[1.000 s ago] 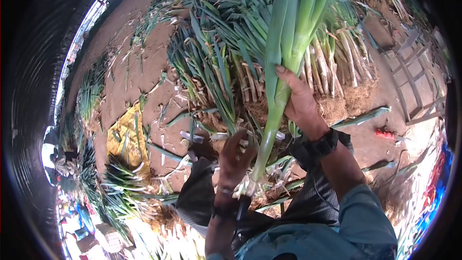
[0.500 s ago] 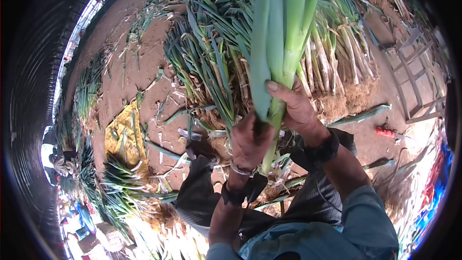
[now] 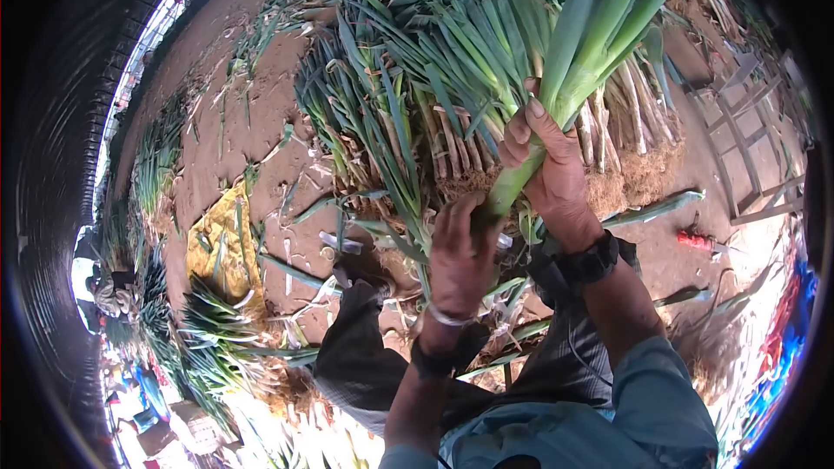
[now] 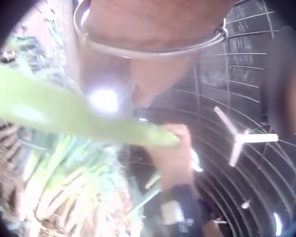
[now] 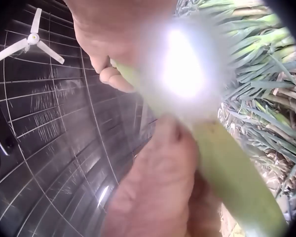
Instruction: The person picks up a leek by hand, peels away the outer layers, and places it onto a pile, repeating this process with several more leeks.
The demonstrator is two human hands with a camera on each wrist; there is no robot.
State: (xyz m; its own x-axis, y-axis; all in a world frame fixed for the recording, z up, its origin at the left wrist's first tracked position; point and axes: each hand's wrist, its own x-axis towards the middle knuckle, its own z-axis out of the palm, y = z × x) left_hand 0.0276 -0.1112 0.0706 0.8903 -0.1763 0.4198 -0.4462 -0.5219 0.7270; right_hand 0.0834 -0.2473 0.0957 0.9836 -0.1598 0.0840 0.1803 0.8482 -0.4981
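Observation:
A thick green leek (image 3: pixel 569 91) slants up to the right in the head view. My right hand (image 3: pixel 556 169) grips it below where its leaves fan out, thumb across the front. Lower down, my left hand (image 3: pixel 462 252) has its fingers curled round the stalk, and the lower end is hidden behind it. In the left wrist view the pale green stalk (image 4: pixel 69 111) crosses under my left hand (image 4: pixel 138 74), blurred. The right wrist view shows the stalk (image 5: pixel 237 177) between my right hand (image 5: pixel 123 29) and my left hand (image 5: pixel 158 182).
Bundles of leeks (image 3: pixel 452 43) with roots lie ahead on brown ground (image 3: pixel 261 135). A yellow sack (image 3: pixel 228 243) and more leeks (image 3: pixel 217 330) are at left. Right of me are a red-handled tool (image 3: pixel 695 240) and a metal frame (image 3: pixel 747 139).
The leek's leafy top has swung to the right and tilted. My right hand has moved up with it; my left hand has shifted slightly, and the leaf beside it has moved away.

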